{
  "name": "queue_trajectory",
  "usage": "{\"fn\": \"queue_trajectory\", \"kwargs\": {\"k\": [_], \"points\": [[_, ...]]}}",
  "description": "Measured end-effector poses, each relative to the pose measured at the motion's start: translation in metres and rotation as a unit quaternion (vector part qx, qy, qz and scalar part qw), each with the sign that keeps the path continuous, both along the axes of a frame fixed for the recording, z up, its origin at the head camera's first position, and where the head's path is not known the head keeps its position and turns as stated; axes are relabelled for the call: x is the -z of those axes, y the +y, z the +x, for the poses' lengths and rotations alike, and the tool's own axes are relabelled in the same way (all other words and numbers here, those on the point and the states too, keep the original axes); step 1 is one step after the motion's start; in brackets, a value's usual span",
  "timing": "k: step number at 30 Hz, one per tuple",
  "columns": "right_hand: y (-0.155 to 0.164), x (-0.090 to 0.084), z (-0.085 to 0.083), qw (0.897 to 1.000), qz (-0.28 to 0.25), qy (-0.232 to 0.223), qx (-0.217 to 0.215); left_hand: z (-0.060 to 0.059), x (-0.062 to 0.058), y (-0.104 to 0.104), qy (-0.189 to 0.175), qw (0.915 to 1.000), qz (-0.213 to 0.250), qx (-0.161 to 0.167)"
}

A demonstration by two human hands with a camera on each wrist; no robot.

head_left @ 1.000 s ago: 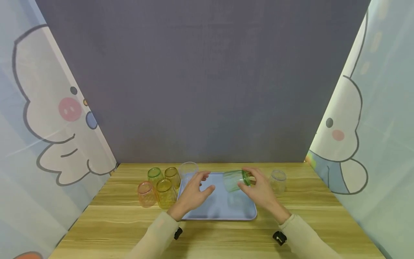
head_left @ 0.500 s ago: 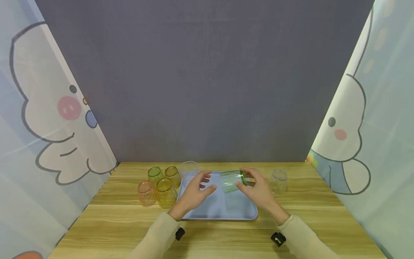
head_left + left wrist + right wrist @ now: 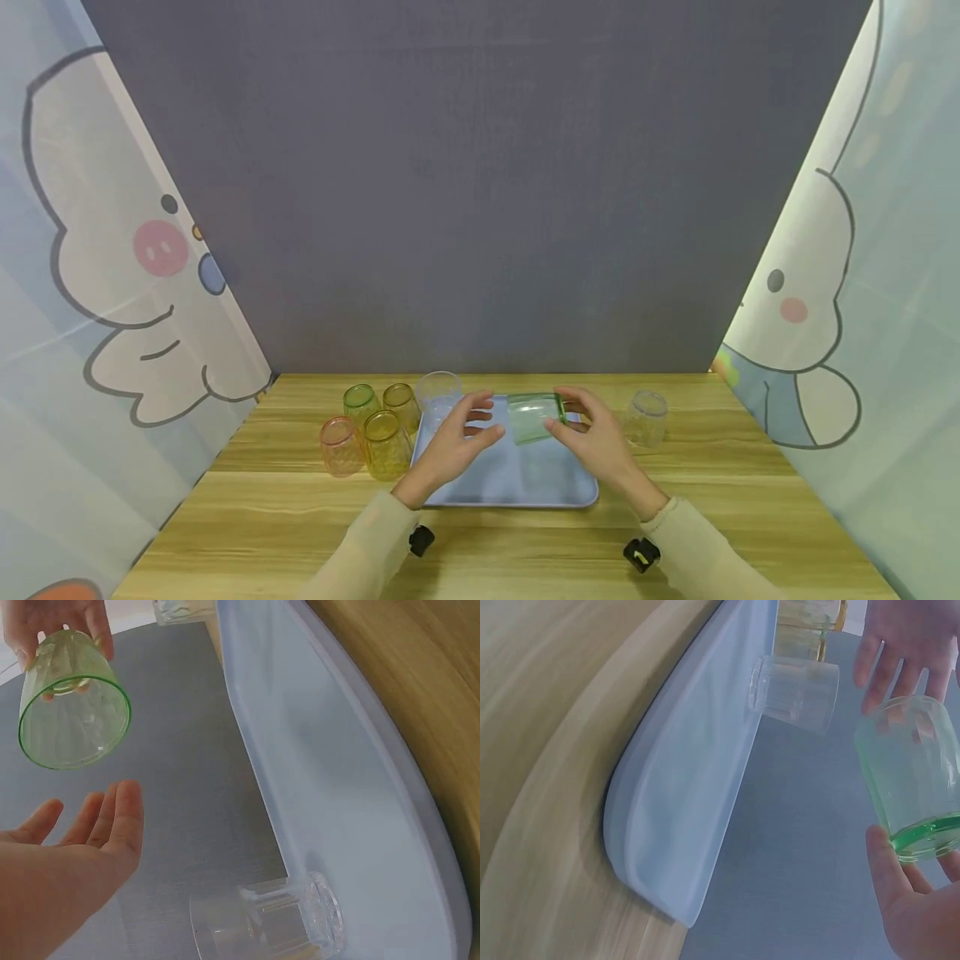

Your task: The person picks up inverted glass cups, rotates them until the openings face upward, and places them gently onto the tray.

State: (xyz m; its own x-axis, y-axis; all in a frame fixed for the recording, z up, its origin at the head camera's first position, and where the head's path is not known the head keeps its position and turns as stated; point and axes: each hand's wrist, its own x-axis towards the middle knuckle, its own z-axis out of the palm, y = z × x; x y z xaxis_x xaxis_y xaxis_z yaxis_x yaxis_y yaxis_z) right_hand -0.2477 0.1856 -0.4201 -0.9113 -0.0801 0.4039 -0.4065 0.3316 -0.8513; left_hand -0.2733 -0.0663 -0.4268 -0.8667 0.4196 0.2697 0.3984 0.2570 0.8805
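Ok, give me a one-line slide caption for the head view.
Right hand holds a green cup sideways over the blue tray; open left hand waits beside it.

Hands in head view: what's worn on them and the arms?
Both hands, left hand and right hand, are bare. Long beige sleeves cover both arms to the wrists. A small black device sits at each wrist; the right one bears a white mark.

Lighting: even, soft, moderately bright; source not visible. Shadows: faint throughout, one thin dark line under the tray [image 3: 676,825] edge toward 7 o'clock in the right wrist view. Glare: none strong; pale sheen on the table [image 3: 525,542]. Focus: head view slightly soft overall. Distortion: wide-angle in both wrist views, tray rim bowed. Blur: wood grain smeared at 9 to 11 o'clock in the right wrist view.
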Motion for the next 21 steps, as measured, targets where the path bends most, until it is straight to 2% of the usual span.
{"fn": "queue_trajectory", "kwargs": {"k": [12,21], "points": [[-0.0068,0.0017,-0.0004,0.999,-0.045,-0.009,-0.020,-0.0001,-0.0008,0.0030,-0.039,0.9982,0.041,0.020],[-0.0102,0.0021,0.0023,0.998,-0.049,-0.003,-0.034,0.0040,-0.0039,0.0038,-0.054,0.9966,0.057,0.026]]}}
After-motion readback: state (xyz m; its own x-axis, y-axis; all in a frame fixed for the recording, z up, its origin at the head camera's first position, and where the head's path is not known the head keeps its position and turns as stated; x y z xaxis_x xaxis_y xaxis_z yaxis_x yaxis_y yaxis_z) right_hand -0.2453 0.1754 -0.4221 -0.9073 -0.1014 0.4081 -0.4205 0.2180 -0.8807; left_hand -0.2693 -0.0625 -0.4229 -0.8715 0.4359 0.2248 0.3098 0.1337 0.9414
